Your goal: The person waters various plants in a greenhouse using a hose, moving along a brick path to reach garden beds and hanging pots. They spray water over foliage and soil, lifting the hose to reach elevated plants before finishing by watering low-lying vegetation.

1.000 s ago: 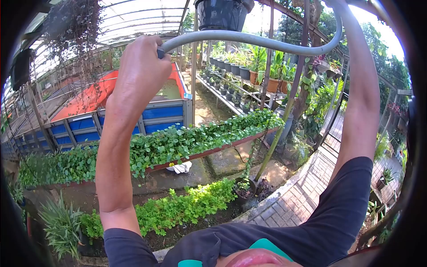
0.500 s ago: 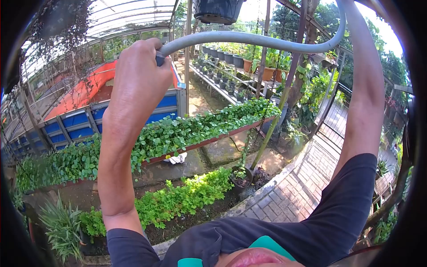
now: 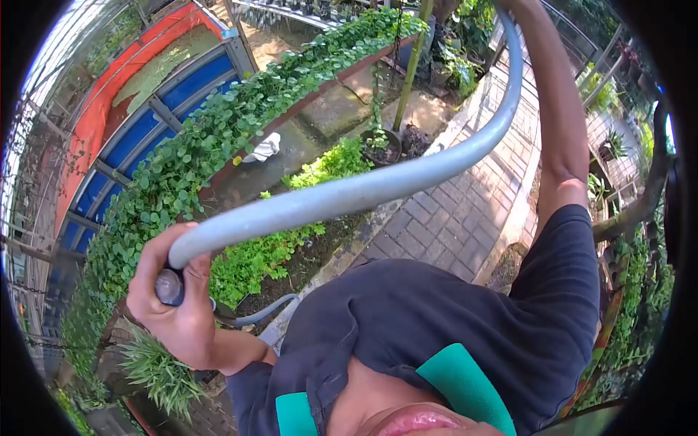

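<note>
A thick grey hose [image 3: 363, 190] curves across the view from lower left to upper right. At the lower left, my left hand [image 3: 171, 305] is closed around its end, where a dark round piece [image 3: 169, 285] shows between thumb and fingers. My right arm is raised at the upper right, and the hose runs up to my right hand [image 3: 512, 3], which is mostly cut off by the top edge, so its fingers are hidden.
A raised trough of leafy plants [image 3: 218, 134] crosses behind the hose. Bright green plants [image 3: 254, 269] grow in a bed below it. A blue-sided enclosure with an orange liner [image 3: 91, 138] stands left; a brick path [image 3: 443, 225] runs right.
The view has tipped downward. My left hand has come down and turned, bringing the hose end closer to my chest. The hose now slants across the middle of the view.
</note>
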Action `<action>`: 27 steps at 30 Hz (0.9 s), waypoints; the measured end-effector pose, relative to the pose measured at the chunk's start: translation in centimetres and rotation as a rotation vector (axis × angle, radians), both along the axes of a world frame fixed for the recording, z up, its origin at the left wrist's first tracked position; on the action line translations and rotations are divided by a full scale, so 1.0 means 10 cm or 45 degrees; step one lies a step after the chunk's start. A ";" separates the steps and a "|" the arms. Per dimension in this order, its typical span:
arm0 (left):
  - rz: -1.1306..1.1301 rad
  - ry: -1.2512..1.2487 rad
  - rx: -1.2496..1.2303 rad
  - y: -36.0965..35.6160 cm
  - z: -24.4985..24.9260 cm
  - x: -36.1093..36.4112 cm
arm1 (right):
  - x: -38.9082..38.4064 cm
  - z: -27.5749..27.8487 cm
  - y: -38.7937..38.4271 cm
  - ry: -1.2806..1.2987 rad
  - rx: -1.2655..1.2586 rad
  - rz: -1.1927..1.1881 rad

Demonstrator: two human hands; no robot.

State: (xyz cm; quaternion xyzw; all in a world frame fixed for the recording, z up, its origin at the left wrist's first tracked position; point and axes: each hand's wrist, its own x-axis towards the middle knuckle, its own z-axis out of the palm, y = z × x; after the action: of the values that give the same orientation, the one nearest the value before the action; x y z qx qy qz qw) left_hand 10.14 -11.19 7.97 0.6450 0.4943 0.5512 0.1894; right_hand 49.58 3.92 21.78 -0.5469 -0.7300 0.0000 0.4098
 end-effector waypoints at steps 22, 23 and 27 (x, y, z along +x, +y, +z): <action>-0.288 0.045 -0.602 -0.05 -0.89 0.09 | 0.83 -2.37 0.02 0.311 0.187 -0.884; -0.304 0.043 -0.594 -0.06 -0.90 0.14 | 0.92 -2.37 0.04 0.279 0.209 -0.880; -0.339 0.060 -0.601 -0.05 -0.88 0.51 | 1.32 -2.38 0.19 0.264 0.256 -0.947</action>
State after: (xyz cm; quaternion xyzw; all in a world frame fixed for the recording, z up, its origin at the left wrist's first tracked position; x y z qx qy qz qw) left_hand 15.23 -11.72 -0.84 0.6550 0.5242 0.3758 0.3936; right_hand 62.79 5.86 -2.01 -0.7283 -0.4332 -0.1646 0.5049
